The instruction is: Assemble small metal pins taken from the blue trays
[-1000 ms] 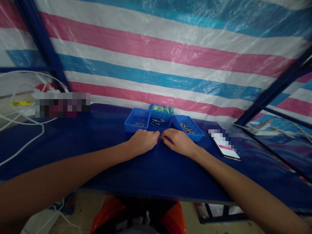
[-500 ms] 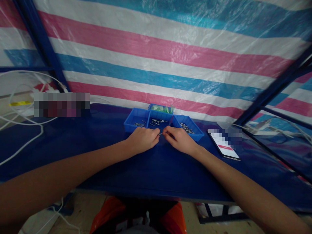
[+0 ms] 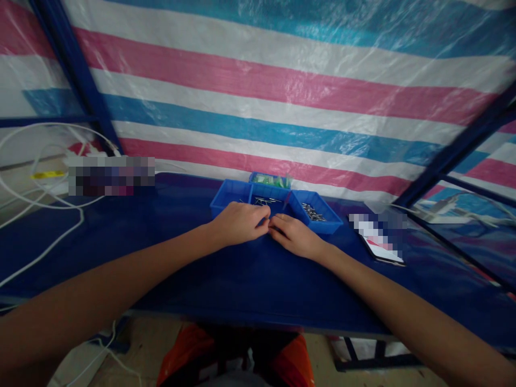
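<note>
My left hand (image 3: 241,222) and my right hand (image 3: 295,234) meet fingertip to fingertip above the blue table (image 3: 250,290). Both are closed in a pinch, and whatever lies between the fingertips is too small or hidden to name. Just behind them stand blue bins: a left bin (image 3: 230,189) partly covered by my left hand, a middle bin with thin metal pieces (image 3: 264,201), and a right bin (image 3: 332,221) with many small metal pieces (image 3: 313,213). A further bin at the back contains green-and-clear packets (image 3: 269,180).
A phone (image 3: 381,242) lies right of the bins. White cables (image 3: 76,231) and a blurred-out object (image 3: 110,176) are at the left. Blue frame posts (image 3: 76,70) flank a striped plastic sheet (image 3: 282,113) behind the table. More cables lie at the far right.
My hands have come together, and the thin metal piece that showed between them is now hidden. The whole view has shifted slightly, with the bins and phone appearing a little further right.
</note>
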{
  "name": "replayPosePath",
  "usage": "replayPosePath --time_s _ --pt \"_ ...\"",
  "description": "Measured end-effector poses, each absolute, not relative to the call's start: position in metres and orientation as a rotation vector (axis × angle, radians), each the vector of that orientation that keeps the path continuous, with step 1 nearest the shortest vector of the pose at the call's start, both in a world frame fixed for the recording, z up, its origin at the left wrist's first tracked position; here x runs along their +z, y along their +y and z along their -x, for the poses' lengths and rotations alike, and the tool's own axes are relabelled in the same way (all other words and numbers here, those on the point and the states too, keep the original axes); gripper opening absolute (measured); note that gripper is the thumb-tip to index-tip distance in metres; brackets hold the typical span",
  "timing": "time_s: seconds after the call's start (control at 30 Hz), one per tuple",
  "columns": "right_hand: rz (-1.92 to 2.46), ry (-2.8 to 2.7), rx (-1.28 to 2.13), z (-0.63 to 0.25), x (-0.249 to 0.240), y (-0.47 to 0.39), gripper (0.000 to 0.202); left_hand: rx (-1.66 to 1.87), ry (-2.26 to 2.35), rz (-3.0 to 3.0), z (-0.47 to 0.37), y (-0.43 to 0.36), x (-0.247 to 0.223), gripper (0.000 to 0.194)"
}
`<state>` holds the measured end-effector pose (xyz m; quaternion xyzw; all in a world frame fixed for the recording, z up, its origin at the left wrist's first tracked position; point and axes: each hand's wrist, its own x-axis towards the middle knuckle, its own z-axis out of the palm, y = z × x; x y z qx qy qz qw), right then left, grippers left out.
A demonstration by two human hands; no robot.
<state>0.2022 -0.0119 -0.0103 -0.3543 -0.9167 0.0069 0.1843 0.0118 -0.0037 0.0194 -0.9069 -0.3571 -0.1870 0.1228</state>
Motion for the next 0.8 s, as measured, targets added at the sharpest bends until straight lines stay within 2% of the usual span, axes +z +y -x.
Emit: replayPosePath --time_s 0.33,0.57,0.8 --pt "1.133 -2.672 -0.318 -0.186 -0.016 0.025 0.032 -0.475 -1.259 2.275 0.014 0.023 0.034 0.021" --pt "1.231 -2.687 -0.377 -0.168 -0.012 0.038 0.019 -0.469 -1.038 2.358 0.005 0.007 0.03 0.02" --pt "1.29 -2.671 -0.291 -0.189 -0.012 0.016 0.013 -0.263 -0.884 2.623 0.0 -0.013 0.036 0.019"
